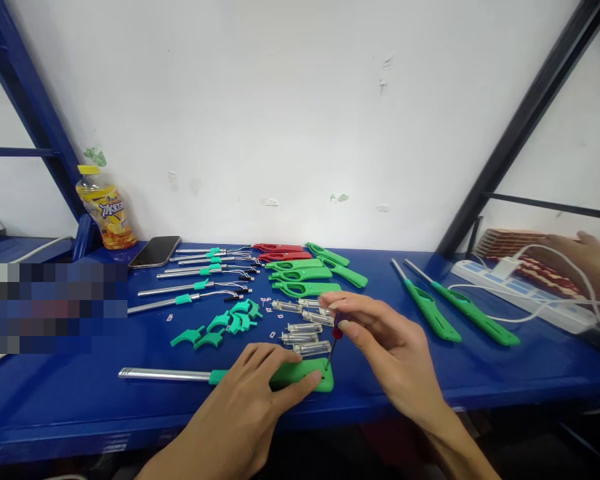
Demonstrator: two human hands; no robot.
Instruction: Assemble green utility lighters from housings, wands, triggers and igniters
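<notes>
A green long-necked lighter (295,377) with a silver tube lies flat along the table's front edge. My left hand (253,390) is closed around its handle, thumb and fingers pressing it against the table. In a pinch of thumb and fingers, my right hand (393,343) holds a small screwdriver (337,331) with a dark red handle. The screwdriver's shaft slants down, its tip at a small hole near the lighter's butt end. Just behind the handle lie several clear fuel tanks (307,338). Left of them is a cluster of green triggers (230,325).
Silver lighter tubes with wires (175,291) lie in a row at left. Green handle shells (305,273) and red ones (283,256) lie behind. Two green lighters (433,313) and a power strip (520,293) are at right. A phone (155,252) and drink bottle (107,210) stand back left.
</notes>
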